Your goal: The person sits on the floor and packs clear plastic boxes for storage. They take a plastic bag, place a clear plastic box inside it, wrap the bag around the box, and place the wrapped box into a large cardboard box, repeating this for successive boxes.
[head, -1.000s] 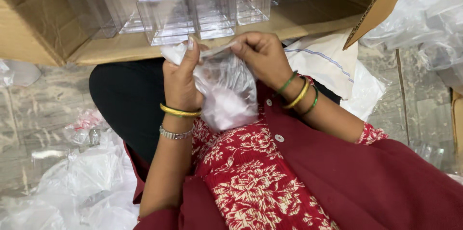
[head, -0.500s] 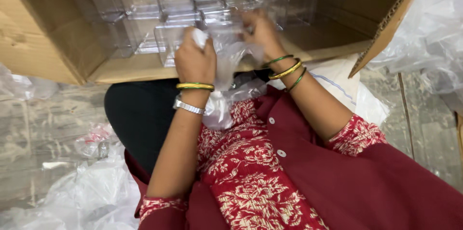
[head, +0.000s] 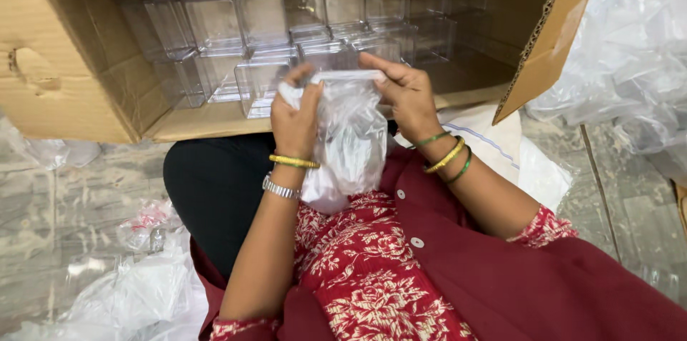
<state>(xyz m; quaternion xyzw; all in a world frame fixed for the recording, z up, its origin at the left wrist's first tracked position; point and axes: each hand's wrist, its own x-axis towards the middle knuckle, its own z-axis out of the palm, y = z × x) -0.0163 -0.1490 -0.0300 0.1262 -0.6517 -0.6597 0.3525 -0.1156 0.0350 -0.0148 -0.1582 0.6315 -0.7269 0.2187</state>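
Both my hands hold a clear plastic bag [head: 348, 142] by its top edge, in front of my chest. My left hand [head: 295, 118] pinches the bag's left corner, with a crumpled bit of white plastic above the fingers. My right hand [head: 405, 92] grips the right corner. The bag hangs down over my lap and something pale shows inside it, though I cannot tell what. Just beyond my hands lies an open cardboard box [head: 68, 90] on its side, filled with several clear plastic boxes [head: 215, 26] in rows.
Heaps of clear plastic wrapping [head: 630, 62] lie at the right, and more crumpled plastic [head: 136, 291] at the lower left on the marble floor. A white cloth [head: 501, 144] lies under the box's right flap [head: 551, 33].
My hands have risen with the bag toward the box's opening, then settled a little lower. The view has tilted up, showing more of the box's inside.
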